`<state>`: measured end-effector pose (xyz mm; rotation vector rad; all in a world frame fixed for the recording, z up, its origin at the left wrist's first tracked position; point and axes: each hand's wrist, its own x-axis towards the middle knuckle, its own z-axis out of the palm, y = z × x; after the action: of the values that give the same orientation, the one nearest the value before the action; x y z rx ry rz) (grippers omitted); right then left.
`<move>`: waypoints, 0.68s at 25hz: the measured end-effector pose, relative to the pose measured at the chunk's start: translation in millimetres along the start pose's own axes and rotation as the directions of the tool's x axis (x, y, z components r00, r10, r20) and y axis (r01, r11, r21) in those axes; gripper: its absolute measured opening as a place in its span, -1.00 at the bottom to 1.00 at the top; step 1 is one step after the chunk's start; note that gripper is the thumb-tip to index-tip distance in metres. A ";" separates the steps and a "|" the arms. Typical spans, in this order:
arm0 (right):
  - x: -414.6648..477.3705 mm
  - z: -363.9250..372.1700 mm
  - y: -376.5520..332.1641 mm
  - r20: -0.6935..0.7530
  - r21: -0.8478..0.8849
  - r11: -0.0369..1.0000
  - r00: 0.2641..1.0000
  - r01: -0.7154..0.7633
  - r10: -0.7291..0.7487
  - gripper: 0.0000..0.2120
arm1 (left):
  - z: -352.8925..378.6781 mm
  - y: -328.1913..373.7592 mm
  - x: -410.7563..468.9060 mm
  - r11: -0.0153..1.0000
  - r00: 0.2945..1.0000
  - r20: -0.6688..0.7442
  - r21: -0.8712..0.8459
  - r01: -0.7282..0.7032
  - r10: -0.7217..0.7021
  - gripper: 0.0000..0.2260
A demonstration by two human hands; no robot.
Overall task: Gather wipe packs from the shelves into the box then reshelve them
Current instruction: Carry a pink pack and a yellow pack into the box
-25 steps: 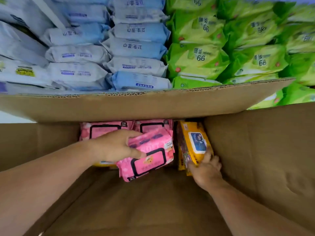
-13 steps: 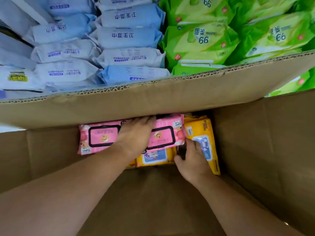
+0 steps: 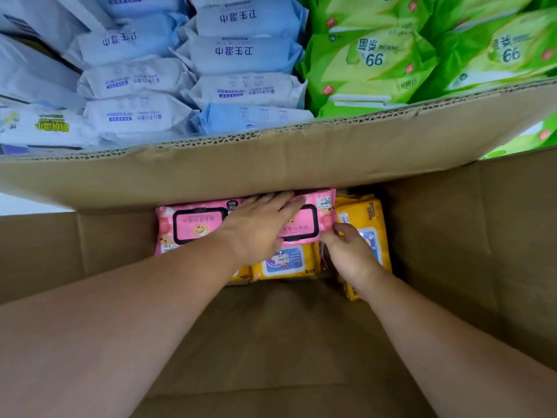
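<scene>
Head view: my left hand [image 3: 259, 227] lies flat, fingers straight, pressing down on a pink wipe pack [image 3: 313, 218] just above the middle of the frame. A second ago I held that pack tilted and clear of the others; now it rests level in the box [image 3: 482, 236], against the far wall under the raised flap [image 3: 271, 167], touching the second pink pack [image 3: 196, 227] to its left. Both sit on top of a yellow pack [image 3: 286, 262] whose front edge shows beneath them.

My right hand [image 3: 349, 251] has shifted too. It had been gripping the other yellow pack [image 3: 367, 215], which stood on edge at centre right; now that pack lies flatter beside the pink one, and my hand rests on it with the thumb at the pink pack's lower right corner. The fingers are curled, but I cannot tell whether they hold anything.

I judge this pack to be placed, so gathering goes on. Much of the box floor in the lower frame is bare, and blue packs [image 3: 247, 49] and green packs [image 3: 370, 61] fill the shelves along the top.
</scene>
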<state>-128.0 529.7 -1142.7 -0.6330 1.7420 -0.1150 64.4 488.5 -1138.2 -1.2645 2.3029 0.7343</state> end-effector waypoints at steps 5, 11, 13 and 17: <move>-56.9 -22.3 -21.2 0.012 0.084 0.996 0.999 -0.042 0.042 -0.59 | -35.0 50.1 -47.8 0.824 0.924 -0.027 -0.462 0.327 -0.382 -0.37; -165.0 -70.7 -48.7 0.012 0.073 0.996 0.999 0.049 -0.050 -0.44 | -120.2 109.3 -115.7 0.201 0.785 0.309 -0.857 0.474 -0.537 -0.47; -215.0 -93.4 -64.5 0.011 0.092 0.992 0.997 0.081 -0.083 -0.37 | -166.9 124.4 -145.3 0.232 0.825 0.264 -0.877 0.421 -0.499 -0.55; -329.2 -161.4 -111.7 -0.108 0.182 0.970 0.984 0.160 -0.142 -0.50 | -277.1 163.6 -205.4 0.363 0.915 0.157 -0.883 0.298 -0.371 -0.67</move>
<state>-194.6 549.0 -765.8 -0.6270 1.7459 -0.4192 -0.1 521.6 -763.4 -2.1316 1.4799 1.9248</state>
